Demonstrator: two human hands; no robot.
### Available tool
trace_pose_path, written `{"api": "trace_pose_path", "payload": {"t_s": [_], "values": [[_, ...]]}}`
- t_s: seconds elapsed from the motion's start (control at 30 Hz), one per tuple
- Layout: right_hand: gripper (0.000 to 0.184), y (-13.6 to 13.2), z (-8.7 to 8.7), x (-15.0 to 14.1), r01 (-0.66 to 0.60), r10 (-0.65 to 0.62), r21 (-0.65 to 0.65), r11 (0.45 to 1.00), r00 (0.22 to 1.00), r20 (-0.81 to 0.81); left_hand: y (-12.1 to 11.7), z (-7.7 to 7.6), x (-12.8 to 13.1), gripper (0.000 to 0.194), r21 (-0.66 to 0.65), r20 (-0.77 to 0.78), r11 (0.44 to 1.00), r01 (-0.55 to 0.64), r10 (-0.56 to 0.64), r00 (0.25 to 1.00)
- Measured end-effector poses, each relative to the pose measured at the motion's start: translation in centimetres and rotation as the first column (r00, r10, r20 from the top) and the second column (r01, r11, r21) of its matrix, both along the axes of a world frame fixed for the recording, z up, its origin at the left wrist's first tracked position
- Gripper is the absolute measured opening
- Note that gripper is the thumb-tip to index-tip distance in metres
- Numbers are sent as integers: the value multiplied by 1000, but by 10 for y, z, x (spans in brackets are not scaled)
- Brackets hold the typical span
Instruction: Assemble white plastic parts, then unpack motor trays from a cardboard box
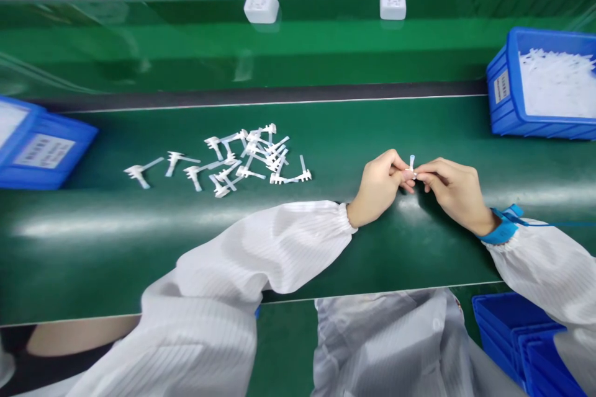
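Note:
Between my two hands, above the green bench, is a small white plastic piece (412, 163) with a pale tube end pointing up. My left hand (380, 185) pinches it from the left, thumb and fingertips closed. From the right, my right hand (451, 189) also pinches at it, its fingertips meeting those of the left hand; a blue wrist strap (503, 226) circles that wrist. The fingers hide most of the piece. Left of my hands lies a loose pile of white plastic pieces with pale tube ends (254, 152).
At the right stands a blue bin (505, 90) full of small white parts. Another blue bin (69, 142) is at the left edge. Two white blocks (261, 7) sit on the back ledge. Stacked blue bins (512, 329) are below the bench's front edge.

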State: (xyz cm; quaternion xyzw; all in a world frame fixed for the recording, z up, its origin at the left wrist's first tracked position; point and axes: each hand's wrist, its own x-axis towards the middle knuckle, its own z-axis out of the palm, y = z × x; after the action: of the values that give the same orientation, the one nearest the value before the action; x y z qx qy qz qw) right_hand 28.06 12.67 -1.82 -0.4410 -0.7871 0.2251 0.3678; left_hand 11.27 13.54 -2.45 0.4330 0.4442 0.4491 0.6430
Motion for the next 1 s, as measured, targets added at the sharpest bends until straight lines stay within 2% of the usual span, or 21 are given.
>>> {"api": "trace_pose_path", "payload": {"t_s": [0.27, 0.6, 0.7, 0.8, 0.9, 1.0], "values": [[18, -8, -7, -19, 156, -158, 57, 986, 987, 27, -1, -2, -1, 26, -50, -5, 997, -57, 57, 998], [15, 4, -5, -9, 80, -86, -92, 992, 995, -57, 1, 4, -3, 25, -53, 21, 999, 2, -1, 1000], [18, 13, 3, 3, 17, -17, -138, 990, 1000, -1, 3, 4, -4, 22, -47, 41, 998, 43, -41, 998], [24, 23, 12, 18, -154, 171, -148, 977, 978, 115, 4, 4, -5, 20, -55, 52, 994, 99, -96, 994], [25, 28, 16, 30, -323, 335, -88, 942, 920, 202, 4, 2, -6, 21, -45, 55, 990, 135, -133, 990], [24, 27, 14, 32, -338, 321, 17, 941, 906, 276, 4, -2, -6, 21, -38, 43, 991, 130, -128, 991]]}}
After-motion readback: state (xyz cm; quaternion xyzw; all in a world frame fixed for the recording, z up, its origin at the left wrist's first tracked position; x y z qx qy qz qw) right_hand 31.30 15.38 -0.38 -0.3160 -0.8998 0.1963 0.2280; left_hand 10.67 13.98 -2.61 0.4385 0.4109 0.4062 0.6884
